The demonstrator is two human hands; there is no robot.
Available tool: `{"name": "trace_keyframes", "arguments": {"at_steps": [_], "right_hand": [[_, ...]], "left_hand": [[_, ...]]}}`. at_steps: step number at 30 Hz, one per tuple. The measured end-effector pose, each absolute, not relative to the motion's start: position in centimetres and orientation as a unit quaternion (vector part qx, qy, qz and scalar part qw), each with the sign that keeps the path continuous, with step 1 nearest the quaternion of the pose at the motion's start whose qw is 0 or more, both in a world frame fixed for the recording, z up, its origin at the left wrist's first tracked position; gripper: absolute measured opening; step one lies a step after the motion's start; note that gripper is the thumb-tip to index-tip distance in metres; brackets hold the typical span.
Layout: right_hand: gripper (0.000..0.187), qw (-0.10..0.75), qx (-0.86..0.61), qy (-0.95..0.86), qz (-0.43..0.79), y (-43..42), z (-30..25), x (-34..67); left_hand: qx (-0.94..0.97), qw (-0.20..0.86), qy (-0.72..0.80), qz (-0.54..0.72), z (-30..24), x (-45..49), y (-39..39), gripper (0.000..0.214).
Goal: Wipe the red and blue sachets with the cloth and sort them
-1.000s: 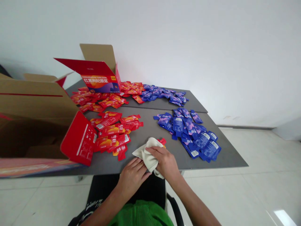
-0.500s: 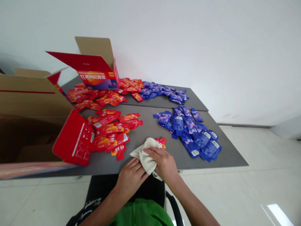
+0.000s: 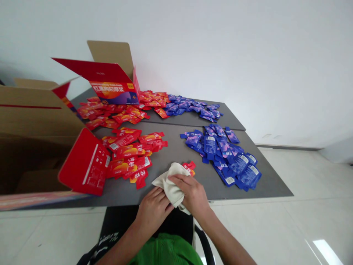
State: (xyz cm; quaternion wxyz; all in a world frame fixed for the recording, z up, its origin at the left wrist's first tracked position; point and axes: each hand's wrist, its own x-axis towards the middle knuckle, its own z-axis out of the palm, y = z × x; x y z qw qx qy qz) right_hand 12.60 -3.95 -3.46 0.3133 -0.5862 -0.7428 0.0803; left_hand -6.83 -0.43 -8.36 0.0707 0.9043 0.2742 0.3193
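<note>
A cream cloth (image 3: 170, 186) is bunched between the two hands, near the edge of the grey table (image 3: 171, 152). The right hand (image 3: 193, 195) curls closed over its top, gripping it; the left hand (image 3: 153, 210), fingers open and nearly flat, presses its lower side. Red sachets (image 3: 189, 168) lie just beyond the cloth.

L hand (image 3: 153, 210) low at centre, fingers together & angled up-right, knuckles up; R hand (image 3: 192, 195) just beside it, fingers curled, pointing left; L forearm (image 3: 121, 247) & R forearm (image 3: 224, 240) angle in from bottom of view, wrists slightly bent
</note>
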Motion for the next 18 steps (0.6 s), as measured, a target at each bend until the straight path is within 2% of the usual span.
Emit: {"name": "trace_keyframes", "arguments": {"at_steps": [5, 9, 14, 16, 18], "right_hand": [[0.051, 0.306, -0.659, -0.685, 0.045, -2.0, -3.1, 16.9], [0.047, 0.345, -0.652, -0.675, -0.013, -2.2, -2.0, 16.9], [0.049, 0.328, -0.567, -0.752, 0.068, -4.0, -3.6, 12.7], [0.05, 0.326, -0.586, -0.738, 0.075, -3.5, -4.1, 13.6], [0.051, 0.326, -0.625, -0.707, 0.055, -2.5, -4.0, 15.8]], "left_hand": [[0.908, 0.058, 0.256, 0.328, -8.3, -6.8, -0.3, 0.032], [0.907, 0.058, 0.257, 0.329, -8.5, -6.8, -0.3, 0.033], [0.901, 0.082, 0.278, 0.323, -8.6, -6.8, -0.5, 0.014], [0.902, 0.084, 0.277, 0.321, -8.4, -6.8, -0.5, 0.017], [0.906, 0.078, 0.271, 0.315, -8.3, -6.8, -0.4, 0.029]]}}
